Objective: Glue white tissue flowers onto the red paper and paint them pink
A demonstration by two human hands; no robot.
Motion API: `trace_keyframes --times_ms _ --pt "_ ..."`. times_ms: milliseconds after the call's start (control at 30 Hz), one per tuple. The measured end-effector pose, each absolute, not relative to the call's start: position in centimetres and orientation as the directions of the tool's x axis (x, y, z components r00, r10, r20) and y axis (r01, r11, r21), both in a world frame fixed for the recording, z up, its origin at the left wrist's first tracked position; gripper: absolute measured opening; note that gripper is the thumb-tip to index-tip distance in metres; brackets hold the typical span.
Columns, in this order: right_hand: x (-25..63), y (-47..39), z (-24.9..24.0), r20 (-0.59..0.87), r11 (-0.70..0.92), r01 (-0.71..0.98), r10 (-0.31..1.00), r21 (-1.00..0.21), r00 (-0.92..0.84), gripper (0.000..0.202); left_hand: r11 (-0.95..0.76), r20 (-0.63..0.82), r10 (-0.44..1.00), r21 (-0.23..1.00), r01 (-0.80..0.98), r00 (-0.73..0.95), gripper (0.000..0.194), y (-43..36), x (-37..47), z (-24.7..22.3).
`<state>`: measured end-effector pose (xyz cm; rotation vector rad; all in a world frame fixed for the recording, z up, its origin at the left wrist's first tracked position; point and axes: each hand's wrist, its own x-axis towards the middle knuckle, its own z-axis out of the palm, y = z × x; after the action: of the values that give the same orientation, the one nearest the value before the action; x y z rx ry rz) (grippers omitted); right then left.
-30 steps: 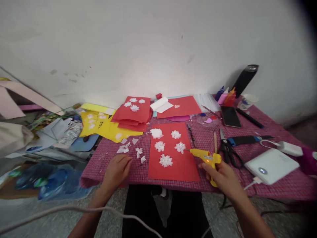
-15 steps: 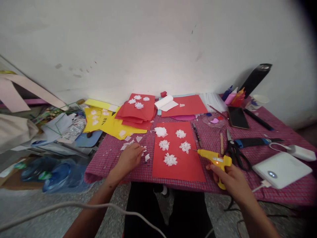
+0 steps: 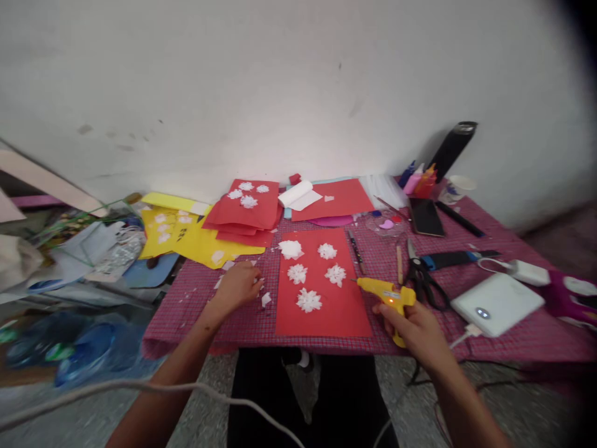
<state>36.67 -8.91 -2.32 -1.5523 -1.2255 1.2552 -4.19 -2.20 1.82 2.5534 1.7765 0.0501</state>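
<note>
My right hand is wrapped around the handle of a yellow hot glue gun. Its small light glows orange, and the nozzle points left at the right edge of a red paper sheet. Several white frilled paper flowers lie on that sheet. Left of it, my left hand is low over the cloth among white paper scraps. Its fingers are curled together, and I cannot make out what is between them.
Scissors, a blue-handled knife, a phone and a white power bank lie on the right. Behind are a red paper stack, a white paper roll and paint bottles. A cable crosses low in front.
The view has shifted to the right, so things on the table appear farther left. Both hands keep nearly the same places over the table; the glue gun stays in my right hand.
</note>
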Motion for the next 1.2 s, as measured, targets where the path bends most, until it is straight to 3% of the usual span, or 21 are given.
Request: trace_keyframes --times_ms 167,467,633,800,1200 --pt "36.2 -8.9 -1.8 -0.205 -0.207 0.19 0.978 -0.96 0.029 0.029 -0.366 -0.003 0.93 0.066 0.928 0.367 0.023 -1.8 -4.6 1.6" --pt "36.2 -8.4 -1.3 -0.172 -0.163 0.236 0.985 -0.958 -0.017 0.032 -0.387 0.076 0.922 0.125 0.914 0.38 0.025 -2.7 -3.3 3.1" --pt "35.9 -7.9 -1.2 -0.087 -0.079 0.319 0.996 -0.944 -0.009 0.033 -0.46 0.136 0.888 0.273 0.845 0.44 0.026 -3.8 -1.1 3.0" --pt "35.5 -7.7 -0.5 -0.022 -0.013 0.378 1.0 -0.926 -0.018 0.034 -0.518 0.074 0.845 0.356 0.778 0.529 0.025 -4.6 0.7 2.4" --pt "35.3 -7.3 -0.3 0.034 0.082 0.406 0.992 -0.91 -0.125 0.046 -0.514 -0.046 0.82 0.379 0.769 0.571 0.021 -4.6 0.9 1.2"
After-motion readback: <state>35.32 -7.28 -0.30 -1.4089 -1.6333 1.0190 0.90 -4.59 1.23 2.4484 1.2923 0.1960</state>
